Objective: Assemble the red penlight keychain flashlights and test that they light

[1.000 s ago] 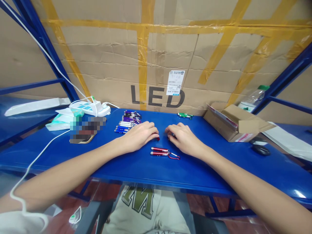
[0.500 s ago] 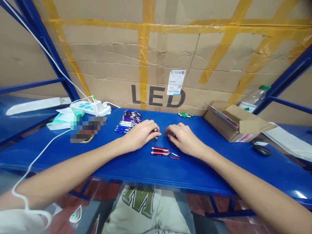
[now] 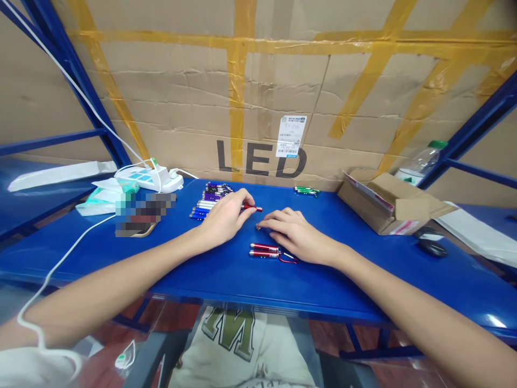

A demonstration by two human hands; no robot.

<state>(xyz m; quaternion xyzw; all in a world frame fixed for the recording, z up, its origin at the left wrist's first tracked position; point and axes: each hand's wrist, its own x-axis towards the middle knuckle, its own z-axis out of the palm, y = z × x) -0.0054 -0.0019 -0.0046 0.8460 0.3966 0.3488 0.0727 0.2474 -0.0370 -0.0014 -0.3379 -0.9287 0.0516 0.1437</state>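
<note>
My left hand [image 3: 224, 218] is closed on a red keychain flashlight [image 3: 251, 208] whose tip pokes out to the right. My right hand [image 3: 294, 235] lies on the blue table [image 3: 226, 272], fingers bent and pinched on a small part [image 3: 258, 227] at their tips that I cannot make out. Two red flashlights [image 3: 264, 250] with a red clip lie side by side just in front of my right hand. A row of blue and purple flashlights [image 3: 210, 202] sits behind my left hand. Two green flashlights [image 3: 307, 191] lie at the back.
An open cardboard box [image 3: 388, 207] stands at the right, with a black mouse [image 3: 432, 248] and a water bottle [image 3: 420, 160] near it. A white power strip [image 3: 151, 178] and its cable sit at the back left. A large taped cardboard sheet marked LED walls off the back.
My left hand has lifted and drawn back left with the red flashlight, whose tip now shows. My right hand has slid left and forward, fingertips over the spot between the hands.
</note>
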